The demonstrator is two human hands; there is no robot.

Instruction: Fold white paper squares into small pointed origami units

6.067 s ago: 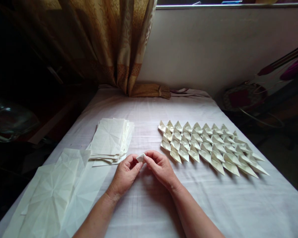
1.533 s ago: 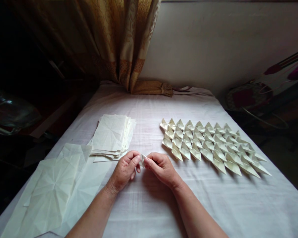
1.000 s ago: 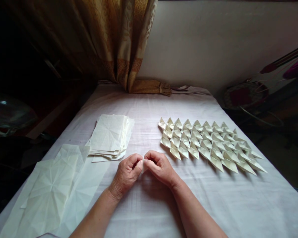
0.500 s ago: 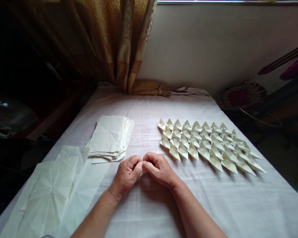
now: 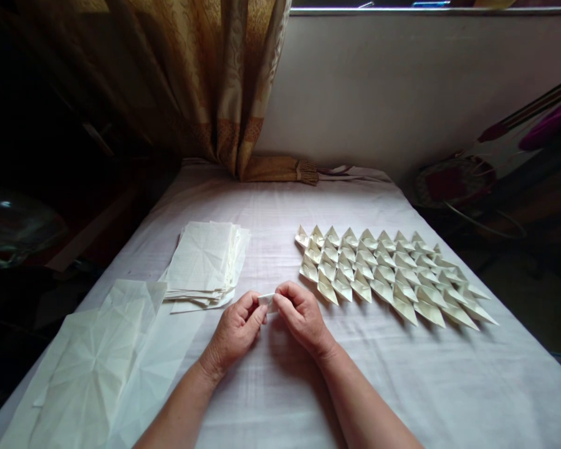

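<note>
In the head view, the person's left hand [image 5: 236, 330] and right hand [image 5: 306, 321] meet over the near middle of a cloth-covered surface [image 5: 285, 202]. Between them is 1 small piece of folded white paper [image 5: 265, 300]. The left grip pinches its left end between thumb and fingers; the right grip pinches the other end, with the right thumb pressed toward the curled forefinger. The exact folds are too small to make out.

Just beyond the left hand lies a stack of creased paper [image 5: 199, 257], its edges uneven. Nearer the person, to the left, larger creased sheets [image 5: 91, 362] overlap. To the right, pointed folded pieces [image 5: 383, 271] sit close together in slanting rows. A gold curtain [image 5: 243, 81] hangs at the far side, before a pale wall [image 5: 378, 87].
</note>
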